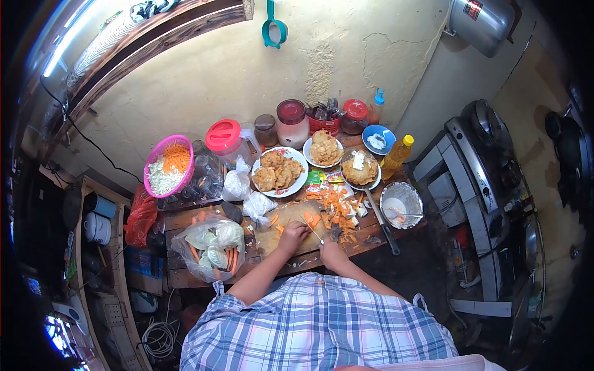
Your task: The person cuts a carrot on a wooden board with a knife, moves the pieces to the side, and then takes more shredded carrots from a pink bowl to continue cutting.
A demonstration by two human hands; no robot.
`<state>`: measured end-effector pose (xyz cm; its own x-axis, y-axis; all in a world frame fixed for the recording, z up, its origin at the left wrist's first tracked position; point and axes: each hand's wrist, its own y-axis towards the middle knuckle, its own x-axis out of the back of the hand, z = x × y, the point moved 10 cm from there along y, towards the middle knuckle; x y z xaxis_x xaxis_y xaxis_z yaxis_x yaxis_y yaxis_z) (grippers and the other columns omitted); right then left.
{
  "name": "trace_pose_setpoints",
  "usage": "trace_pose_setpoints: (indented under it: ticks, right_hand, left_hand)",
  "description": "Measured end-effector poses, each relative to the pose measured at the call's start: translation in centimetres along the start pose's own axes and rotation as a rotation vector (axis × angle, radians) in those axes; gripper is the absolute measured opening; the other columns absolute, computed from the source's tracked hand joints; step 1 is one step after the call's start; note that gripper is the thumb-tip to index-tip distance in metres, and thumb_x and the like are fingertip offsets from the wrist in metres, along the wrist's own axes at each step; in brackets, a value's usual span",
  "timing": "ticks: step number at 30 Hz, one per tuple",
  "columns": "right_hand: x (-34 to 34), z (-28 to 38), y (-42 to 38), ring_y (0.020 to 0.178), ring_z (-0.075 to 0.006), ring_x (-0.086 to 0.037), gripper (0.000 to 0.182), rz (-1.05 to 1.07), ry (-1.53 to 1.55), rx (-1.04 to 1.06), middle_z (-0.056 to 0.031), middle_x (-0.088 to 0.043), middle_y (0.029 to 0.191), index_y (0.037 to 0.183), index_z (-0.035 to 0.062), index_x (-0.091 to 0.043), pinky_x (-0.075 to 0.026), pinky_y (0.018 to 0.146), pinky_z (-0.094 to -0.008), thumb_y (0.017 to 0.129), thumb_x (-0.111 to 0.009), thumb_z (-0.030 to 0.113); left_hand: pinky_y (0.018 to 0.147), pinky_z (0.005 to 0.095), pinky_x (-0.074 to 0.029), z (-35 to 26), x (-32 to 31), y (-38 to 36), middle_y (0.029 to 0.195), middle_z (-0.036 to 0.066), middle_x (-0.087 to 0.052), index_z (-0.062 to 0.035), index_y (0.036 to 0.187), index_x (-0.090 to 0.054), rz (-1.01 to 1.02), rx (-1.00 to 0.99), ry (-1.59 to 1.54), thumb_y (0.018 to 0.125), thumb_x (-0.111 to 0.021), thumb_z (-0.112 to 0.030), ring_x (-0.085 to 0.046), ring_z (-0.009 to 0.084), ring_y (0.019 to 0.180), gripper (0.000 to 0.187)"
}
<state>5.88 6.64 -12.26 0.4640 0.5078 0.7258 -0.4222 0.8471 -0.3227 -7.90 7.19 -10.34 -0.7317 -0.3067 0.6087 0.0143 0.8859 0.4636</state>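
Slicing carrot [307, 218] on cutting board [281, 238] near table's front edge | left hand [293, 236] pinned carrot, right hand [328, 246] gripped knife [314, 233] | risk: blade nicking close fingertips

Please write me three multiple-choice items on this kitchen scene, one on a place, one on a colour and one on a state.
1. Where does the pink colander stand?
A. at the table's left end, by the wall
B. on the stove
C. on the cutting board

2. What colour is the lid of the pitcher?
A. blue
B. red
C. yellow

3. In what state are the carrot pieces beyond the cutting board?
A. whole and unpeeled
B. cut into small pieces
C. sealed in a bag

Answers:
1. A: it stands left of the pitcher, near the wall, holding shredded cabbage and carrot.
2. B: the lid on top shows red.
3. B: they lie as a loose orange heap on the wooden table, past the left hand and right hand, which holds a knife.
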Motion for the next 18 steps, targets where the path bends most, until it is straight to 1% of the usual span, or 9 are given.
trace_pose_setpoints:
  ticks: [5, 7, 16, 18]
  right_hand:
    - [0.2, 0.1, 0.3, 0.082, -0.049, -0.061, 0.031, 0.032, 0.0, -0.048, -0.0336, -0.061, 0.082, 0.099, -0.0088, -0.05, -0.048, 0.075, -0.0538, 0.091, -0.048, 0.021]
    - [-0.1, 0.1, 0.4, 0.086, -0.0472, -0.061, 0.031, 0.065, -0.056, -0.044, -0.0322, -0.062, 0.087, 0.102, -0.0077, -0.05, -0.048, 0.078, -0.0527, 0.091, -0.049, 0.021]
    - [-1.4, -0.3, 1.7, 0.09, -0.0449, -0.061, 0.031, 0.144, -0.069, -0.088, -0.0313, -0.062, 0.093, 0.1, -0.0071, -0.053, -0.049, 0.078, -0.051, 0.091, -0.048, 0.022]
    - [-2.2, -1.0, 2.5, 0.09, -0.045, -0.061, 0.031, 0.128, -0.06, -0.082, -0.0314, -0.062, 0.092, 0.1, -0.0068, -0.053, -0.049, 0.078, -0.0508, 0.091, -0.048, 0.022]
  left_hand:
    - [0.066, 0.0352, -0.051, -0.1, 0.2, 0.1, 0.078, 0.011, -0.063, -0.0002, 0.075, -0.066, -0.007, -0.011, -0.006, 0.07, -0.073, -0.006, -0.061, 0.0271, 0.073, 0.01]
    - [0.066, 0.035, -0.051, -0.3, 0.3, 0.1, 0.078, 0.011, -0.064, -0.0004, 0.075, -0.066, -0.014, -0.013, 0.012, 0.07, -0.073, -0.006, -0.062, 0.0268, 0.073, 0.01]
    - [0.066, 0.0346, -0.051, -0.7, 0.5, 0.4, 0.078, 0.011, -0.063, -0.0003, 0.077, -0.066, 0.003, -0.033, 0.007, 0.07, -0.072, -0.005, -0.062, 0.0263, 0.073, 0.01]
    - [0.066, 0.0346, -0.051, -0.8, 0.6, 0.4, 0.078, 0.011, -0.063, -0.0003, 0.077, -0.066, 0.003, -0.032, 0.004, 0.07, -0.071, -0.005, -0.061, 0.0263, 0.073, 0.009]
